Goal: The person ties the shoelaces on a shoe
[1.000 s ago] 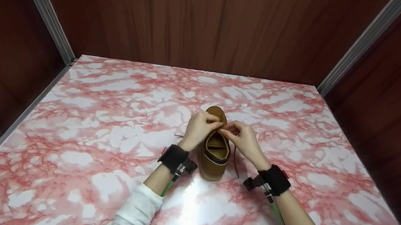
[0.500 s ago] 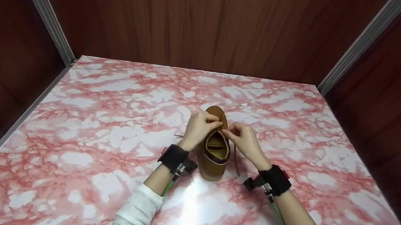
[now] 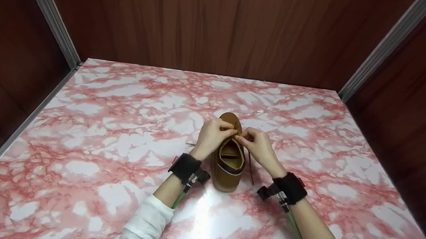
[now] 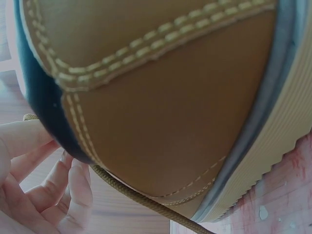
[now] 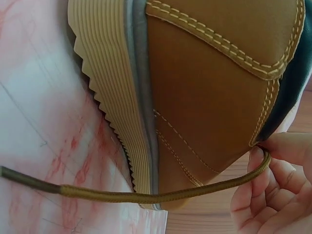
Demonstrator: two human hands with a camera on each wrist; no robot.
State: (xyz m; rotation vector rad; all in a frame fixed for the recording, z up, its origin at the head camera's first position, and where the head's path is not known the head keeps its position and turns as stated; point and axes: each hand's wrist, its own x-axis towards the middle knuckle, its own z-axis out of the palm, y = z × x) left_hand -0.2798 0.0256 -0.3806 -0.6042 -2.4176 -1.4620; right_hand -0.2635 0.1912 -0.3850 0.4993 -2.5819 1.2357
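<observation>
A brown lace-up shoe stands upright on the table, toe pointing away from me, with a dark collar. My left hand is over its left side, finger and thumb pinching at the top of the lacing. From the right, my right hand pinches the brown shoelace close to the shoe's upper edge, as the right wrist view shows. That lace's dark-tipped end hangs free. A lace also runs down from the left fingers in the left wrist view. The fingertips partly hide the knot area.
The shoe stands on a pink-and-white marbled table. Dark wood-look panels rise behind it and on both sides, with metal strips at the corners. Black wrist straps with small cameras sit on both forearms.
My right hand has shifted very slightly at the lacing, and the hanging lace end has risen a little. The left hand and the shoe have stayed in place.
</observation>
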